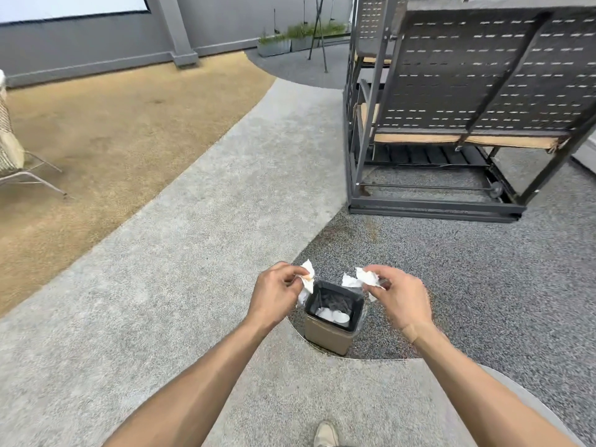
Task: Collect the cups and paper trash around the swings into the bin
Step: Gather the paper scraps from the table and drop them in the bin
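A small tan bin (325, 337) with a black liner stands on the ground below my hands; white cups (333, 316) lie inside it. My left hand (277, 296) pinches a crumpled white paper (307, 279) at the bin's left rim. Over the bin's right rim, my right hand (398, 296) grips another crumpled white paper (361, 279). Both papers hang just above the bin's opening.
A dark metal swing bench (467, 101) with a tan cushion stands ahead on the right on dark gravel. A pale concrete path (193, 237) curves past it. A wire-legged chair (19, 162) sits on tan ground at the left. Planters (280, 45) line the far wall.
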Motion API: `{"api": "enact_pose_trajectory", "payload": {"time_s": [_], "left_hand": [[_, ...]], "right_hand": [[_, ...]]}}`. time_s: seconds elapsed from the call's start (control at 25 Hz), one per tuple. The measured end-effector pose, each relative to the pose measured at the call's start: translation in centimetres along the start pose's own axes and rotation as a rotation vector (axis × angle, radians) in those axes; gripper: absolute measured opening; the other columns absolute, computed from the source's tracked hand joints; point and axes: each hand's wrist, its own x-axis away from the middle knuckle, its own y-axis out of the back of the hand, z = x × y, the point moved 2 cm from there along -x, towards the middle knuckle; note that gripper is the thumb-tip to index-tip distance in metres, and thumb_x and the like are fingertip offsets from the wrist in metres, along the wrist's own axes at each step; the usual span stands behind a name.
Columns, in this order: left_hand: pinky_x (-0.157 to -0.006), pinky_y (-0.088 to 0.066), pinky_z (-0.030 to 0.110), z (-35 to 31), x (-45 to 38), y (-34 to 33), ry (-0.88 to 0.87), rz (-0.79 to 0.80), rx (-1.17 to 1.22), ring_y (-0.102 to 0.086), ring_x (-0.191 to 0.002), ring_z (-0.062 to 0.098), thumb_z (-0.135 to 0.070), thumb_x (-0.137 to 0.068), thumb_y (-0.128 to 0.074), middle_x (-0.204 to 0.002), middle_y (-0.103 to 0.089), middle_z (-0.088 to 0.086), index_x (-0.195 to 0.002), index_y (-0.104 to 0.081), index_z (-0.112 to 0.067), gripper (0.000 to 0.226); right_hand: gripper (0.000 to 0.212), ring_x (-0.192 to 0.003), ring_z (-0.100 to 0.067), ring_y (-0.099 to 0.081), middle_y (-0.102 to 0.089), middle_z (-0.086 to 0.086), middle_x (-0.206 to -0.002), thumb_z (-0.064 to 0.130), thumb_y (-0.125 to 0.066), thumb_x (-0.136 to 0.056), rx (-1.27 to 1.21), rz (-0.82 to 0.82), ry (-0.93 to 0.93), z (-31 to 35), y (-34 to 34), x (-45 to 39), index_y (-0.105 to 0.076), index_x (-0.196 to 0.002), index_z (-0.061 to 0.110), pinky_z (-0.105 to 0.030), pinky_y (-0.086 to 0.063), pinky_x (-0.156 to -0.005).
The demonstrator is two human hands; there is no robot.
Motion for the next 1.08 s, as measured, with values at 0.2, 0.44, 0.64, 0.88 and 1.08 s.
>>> {"api": "enact_pose_trajectory", "payload": {"time_s": [0.2,0.44,0.64,0.88,1.08], "left_hand": [[-0.055,-0.048,0.013,-0.7,-7.2,-1.5,0.057,-0.004,0.023,-0.066,-0.086,0.006,-0.011,-0.089,-0.063,-0.106,-0.065,-0.010,-0.101,-0.073,-0.023,0.019],[-0.067,-0.056,0.019,0.9,-16.0,-3.5,0.066,0.071,0.005,-0.066,-0.087,0.007,-0.012,-0.089,-0.063,-0.108,-0.065,-0.009,-0.104,-0.073,-0.021,0.020],[-0.069,-0.058,0.031,3.3,-23.9,-5.1,0.042,0.186,-0.023,-0.067,-0.083,0.014,-0.014,-0.089,-0.063,-0.108,-0.064,-0.005,-0.106,-0.072,-0.024,0.022],[-0.059,-0.058,0.034,5.5,-32.2,-8.5,0.035,0.399,-0.055,-0.067,-0.088,0.022,0.001,-0.087,-0.059,-0.120,-0.059,-0.002,-0.113,-0.068,-0.018,0.034],[-0.089,-0.056,0.034,7.8,-35.1,-13.3,0.093,0.539,-0.087,-0.063,-0.103,0.013,0.005,-0.084,-0.061,-0.129,-0.058,0.000,-0.116,-0.067,-0.020,0.042]], "right_hand": [[0.034,-0.052,-0.003,-0.061,-0.069,0.001,-0.117,0.039,-0.072,-0.078,-0.003,0.048,-0.014,-1.0,-0.1,-8.2,-0.064,-0.112,0.042,-0.032,-0.057,-0.068],[0.037,-0.055,0.001,-0.060,-0.067,0.005,-0.119,0.036,-0.072,-0.079,-0.034,0.073,-0.075,-2.6,-1.8,-15.2,-0.063,-0.114,0.040,-0.024,-0.053,-0.060],[0.036,-0.059,-0.003,-0.064,-0.066,0.004,-0.120,0.037,-0.071,-0.080,-0.021,0.053,-0.162,-3.1,-3.3,-21.0,-0.062,-0.114,0.043,-0.025,-0.054,-0.055],[0.036,-0.057,0.001,-0.062,-0.070,0.005,-0.112,0.040,-0.070,-0.081,0.035,0.042,-0.324,-4.9,-5.6,-25.3,-0.062,-0.116,0.042,-0.024,-0.053,-0.050],[0.037,-0.060,0.007,-0.059,-0.069,0.007,-0.113,0.042,-0.068,-0.082,0.028,0.095,-0.450,-8.8,-7.5,-26.3,-0.060,-0.119,0.041,-0.014,-0.041,-0.046]]}}
